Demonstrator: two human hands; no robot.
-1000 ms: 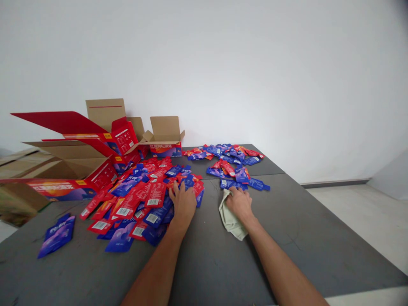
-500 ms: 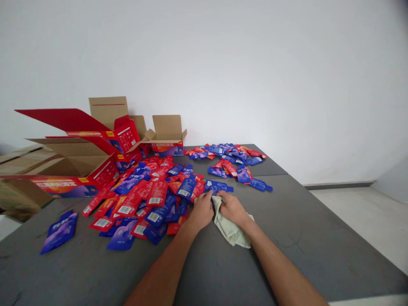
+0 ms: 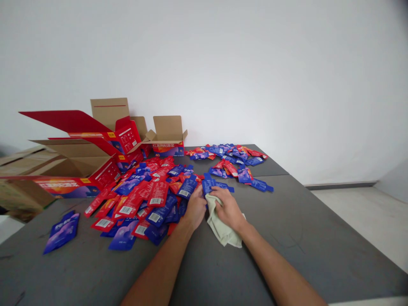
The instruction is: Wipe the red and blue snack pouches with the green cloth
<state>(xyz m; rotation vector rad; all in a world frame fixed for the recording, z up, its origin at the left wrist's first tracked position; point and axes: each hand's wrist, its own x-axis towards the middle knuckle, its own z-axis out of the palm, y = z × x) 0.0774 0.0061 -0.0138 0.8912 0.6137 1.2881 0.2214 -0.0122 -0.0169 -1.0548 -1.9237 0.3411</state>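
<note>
My left hand (image 3: 196,207) is closed on the edge of a blue pouch (image 3: 208,183), tilted up just beyond my fingers. My right hand (image 3: 227,207) grips a pale green cloth (image 3: 221,229) and presses it against the pouch's near side. The lower part of that pouch is hidden by my hands and the cloth. A heap of red and blue pouches (image 3: 157,193) lies just left of my left hand. Behind the held pouch, another blue pouch (image 3: 227,187) lies flat, partly covered.
Smaller groups of pouches (image 3: 223,151) lie at the back of the dark table (image 3: 287,238). Open printed cartons (image 3: 66,187) stand at the left, with a small open carton (image 3: 168,148) by the wall. One purple-blue pouch (image 3: 63,233) lies apart at front left.
My hands have shifted slightly left with the cloth. The blue pouch, mostly hidden before, now shows raised above my fingers.
</note>
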